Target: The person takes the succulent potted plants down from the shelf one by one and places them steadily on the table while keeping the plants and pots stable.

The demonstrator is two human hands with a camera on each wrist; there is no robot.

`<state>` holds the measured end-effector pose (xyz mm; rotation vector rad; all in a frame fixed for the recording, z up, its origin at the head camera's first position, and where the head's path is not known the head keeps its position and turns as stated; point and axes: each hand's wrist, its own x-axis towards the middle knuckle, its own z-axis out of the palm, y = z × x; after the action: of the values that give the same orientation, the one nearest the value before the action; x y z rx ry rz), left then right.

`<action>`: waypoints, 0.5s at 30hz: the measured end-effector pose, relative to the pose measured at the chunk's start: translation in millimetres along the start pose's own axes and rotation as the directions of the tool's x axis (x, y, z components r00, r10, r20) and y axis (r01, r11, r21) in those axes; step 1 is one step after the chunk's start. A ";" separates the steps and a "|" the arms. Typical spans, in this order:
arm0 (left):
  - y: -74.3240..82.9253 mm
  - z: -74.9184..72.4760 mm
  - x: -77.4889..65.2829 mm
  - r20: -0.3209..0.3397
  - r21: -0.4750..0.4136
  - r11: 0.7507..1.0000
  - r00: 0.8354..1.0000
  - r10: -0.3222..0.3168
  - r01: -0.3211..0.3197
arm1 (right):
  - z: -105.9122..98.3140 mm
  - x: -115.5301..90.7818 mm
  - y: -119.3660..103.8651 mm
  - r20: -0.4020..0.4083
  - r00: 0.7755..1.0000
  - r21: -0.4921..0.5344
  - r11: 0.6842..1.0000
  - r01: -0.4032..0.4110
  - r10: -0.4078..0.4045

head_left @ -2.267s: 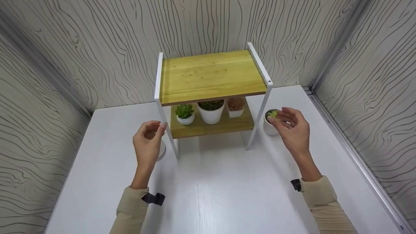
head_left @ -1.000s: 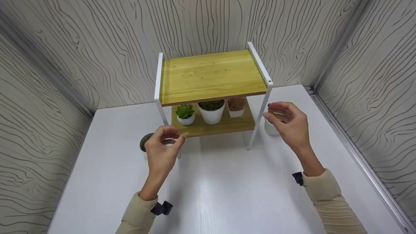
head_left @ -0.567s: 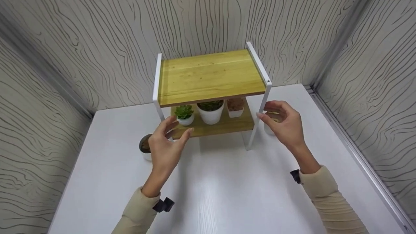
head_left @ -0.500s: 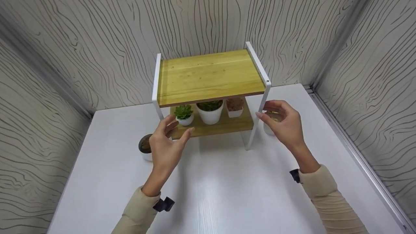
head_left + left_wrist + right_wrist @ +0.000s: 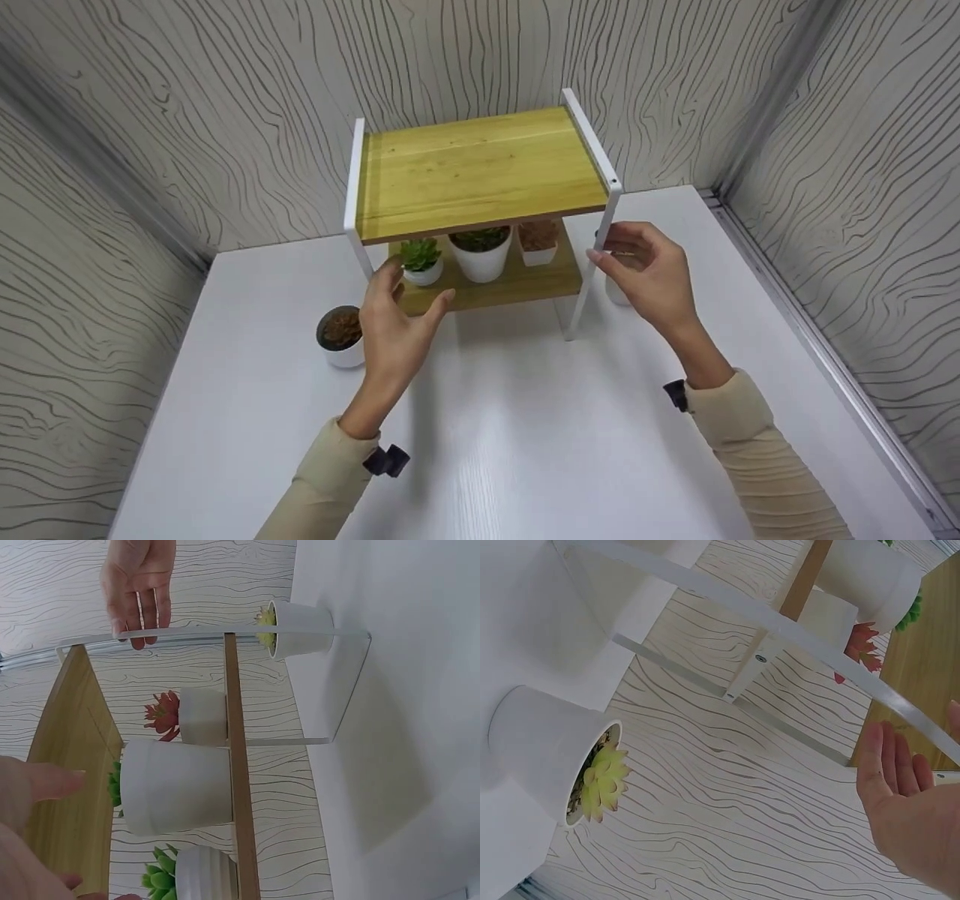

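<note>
A two-tier shelf [image 5: 480, 169] with wooden boards and white side frames stands in the middle of the head view. My left hand [image 5: 397, 330] is at its lower left, thumb and fingers spread apart, beside a small green succulent [image 5: 421, 259] in a white pot; whether the fingertips touch it is unclear. My right hand [image 5: 656, 281] is at the right front post [image 5: 596, 270], its thumb tip against or just before the post. In the right wrist view its fingers look nearly straight. On the lower board also stand a larger potted plant [image 5: 481, 259] and a reddish succulent [image 5: 538, 244].
A white pot with a brown plant [image 5: 341, 334] stands on the white table [image 5: 487, 427] left of the shelf. Right of the shelf is a white pot with a yellow-green succulent [image 5: 604, 780], mostly hidden by my right hand in the head view. Patterned walls enclose the table.
My left hand has moved right from the left pot to the green succulent, its fingers spreading. My right hand has moved left from the yellow-green succulent to the shelf post.
</note>
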<state>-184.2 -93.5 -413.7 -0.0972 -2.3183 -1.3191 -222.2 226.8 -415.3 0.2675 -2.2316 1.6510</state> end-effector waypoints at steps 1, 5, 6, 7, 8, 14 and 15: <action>0.2 0.5 0.8 -0.002 0.005 1.000 1.000 -0.004 0.004 | 0.2 0.3 -0.4 0.003 1.000 -0.007 1.000 -0.001 0.001; 0.6 2.5 3.3 0.013 0.028 0.999 0.999 -0.032 0.031 | 0.7 0.9 -1.7 0.006 1.000 -0.015 1.000 -0.006 0.007; 0.7 3.1 3.8 0.017 0.032 0.999 0.999 -0.040 0.039 | 0.9 1.1 -1.9 0.006 1.000 -0.012 1.000 -0.006 0.007; 0.6 3.9 4.4 0.019 0.036 0.998 0.999 -0.048 0.047 | 1.1 1.2 -2.1 0.009 1.000 -0.012 1.000 -0.003 0.004; 0.7 4.7 4.8 0.021 0.037 0.998 0.998 -0.055 0.054 | 1.3 1.6 -2.0 0.010 1.000 -0.010 1.000 -0.002 0.002; 1.9 13.1 5.8 0.035 0.004 0.996 0.996 -0.084 0.084 | 3.8 2.7 -2.1 0.024 1.000 -0.007 1.000 -0.007 0.007; 2.0 15.2 5.7 0.040 -0.001 0.996 0.995 -0.088 0.088 | 4.3 2.6 -2.2 0.026 1.000 -0.006 1.000 -0.011 0.011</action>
<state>-194.1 -80.8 -416.2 -0.0227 -2.3782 -1.3751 -224.5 222.1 -413.4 0.2772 -2.2598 1.6559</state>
